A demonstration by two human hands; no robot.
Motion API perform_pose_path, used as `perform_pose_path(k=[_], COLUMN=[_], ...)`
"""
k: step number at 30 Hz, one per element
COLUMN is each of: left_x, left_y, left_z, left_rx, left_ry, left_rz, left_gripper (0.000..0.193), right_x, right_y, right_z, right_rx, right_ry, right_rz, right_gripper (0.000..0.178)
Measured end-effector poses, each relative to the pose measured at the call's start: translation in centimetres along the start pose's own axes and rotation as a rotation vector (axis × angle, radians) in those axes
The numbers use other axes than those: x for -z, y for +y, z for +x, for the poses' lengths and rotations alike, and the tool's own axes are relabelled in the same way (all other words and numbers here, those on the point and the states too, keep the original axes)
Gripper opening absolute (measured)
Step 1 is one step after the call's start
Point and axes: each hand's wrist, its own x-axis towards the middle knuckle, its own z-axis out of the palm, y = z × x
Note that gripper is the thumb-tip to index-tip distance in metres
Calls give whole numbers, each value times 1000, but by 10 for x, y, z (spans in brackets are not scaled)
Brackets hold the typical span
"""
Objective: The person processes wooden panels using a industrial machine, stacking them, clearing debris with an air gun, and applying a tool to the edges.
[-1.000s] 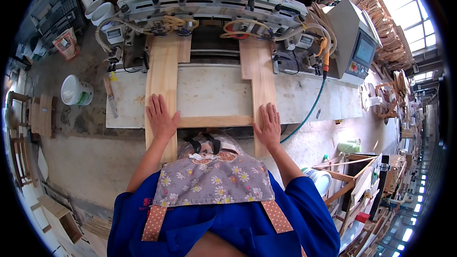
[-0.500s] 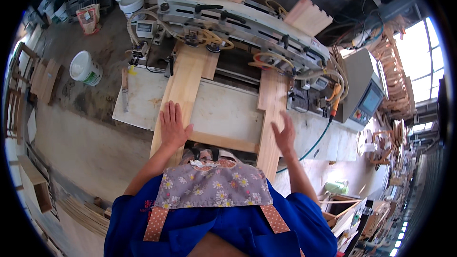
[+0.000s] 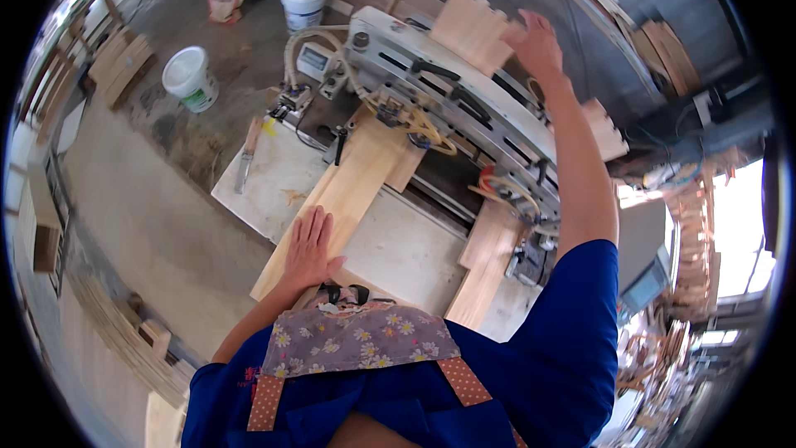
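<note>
My left hand [image 3: 310, 250] lies flat, fingers stretched out, on the near part of a long pale wooden board [image 3: 352, 174] whose far end runs under the machine [image 3: 464, 83]. My right arm reaches over the machine. At its far side my right hand [image 3: 537, 46] is beside the edge of a wooden panel with a notched end [image 3: 471, 29]; its fingers look apart, and I cannot tell whether they touch the panel. A second notched panel [image 3: 604, 129] is partly behind my right forearm. Another wooden board [image 3: 485, 261] sits under the machine's right part.
A knife-like tool with a wooden handle [image 3: 247, 156] lies on the white worktop [image 3: 278, 174] at left. White buckets [image 3: 191, 79] stand on the floor beyond. A control box with a screen [image 3: 647, 270] is at right. Yellowish hoses [image 3: 431, 133] loop along the machine's front.
My right hand has left the area by the right board and reached up and over the machine to the notched panel. My left hand stays on the left board. The view has turned.
</note>
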Motion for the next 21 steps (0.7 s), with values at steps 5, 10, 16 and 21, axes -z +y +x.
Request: perform_pose_path(k=[5,10,16,21], left_x=[1,18,47,34], left_y=[-16,-104,-169,-192], left_z=[6,81,187,236], left_rx=[252,738,726,785], left_ry=[124,598,819,847], left_rz=[-575,-1386,-1806,-1707], left_gripper=[81,69,90,92], right_x=[-35,-26,-20,-22], right_y=[17,24,23,23], right_z=[41,47,58,57], right_rx=[8,-164,-199,-279], right_ry=[-256,-432,-568,-562], right_rz=[-9,251,301,436], right_gripper=[60,63,64,58])
